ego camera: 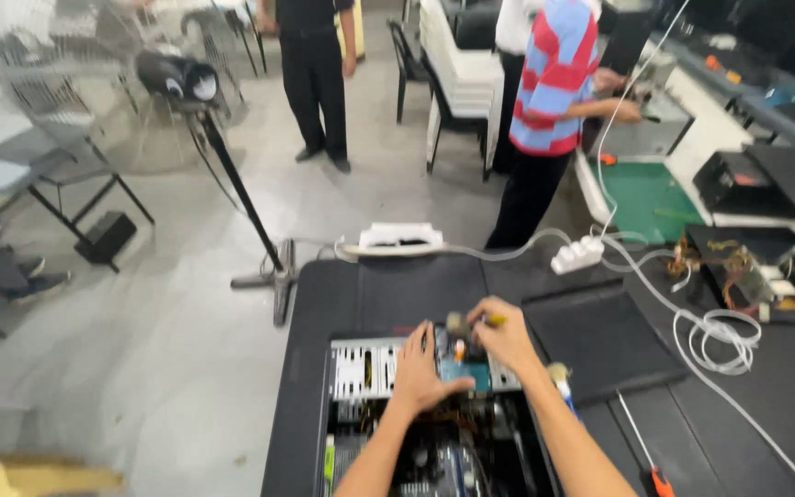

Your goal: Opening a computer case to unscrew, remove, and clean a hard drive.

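At the far left, a standing fan (190, 83) on a black pole rises from the grey floor, with a person in black (315, 64) beyond it. Nearer, on a black workbench (310, 368), an opened computer case (388, 405) lies flat; the left hand (420, 368) rests spread, fingers wide, on its metal rear panel beside a teal circuit board (471, 373). Just right, the right hand (503, 336) pinches a yellow-handled tool (494, 319) over the board. A white power strip (577, 253) sits at the bench's far edge, its white cable (720, 331) coiling right. A person in a striped shirt (554, 78) stands beyond, and an orange-handled screwdriver (646, 456) lies near right.
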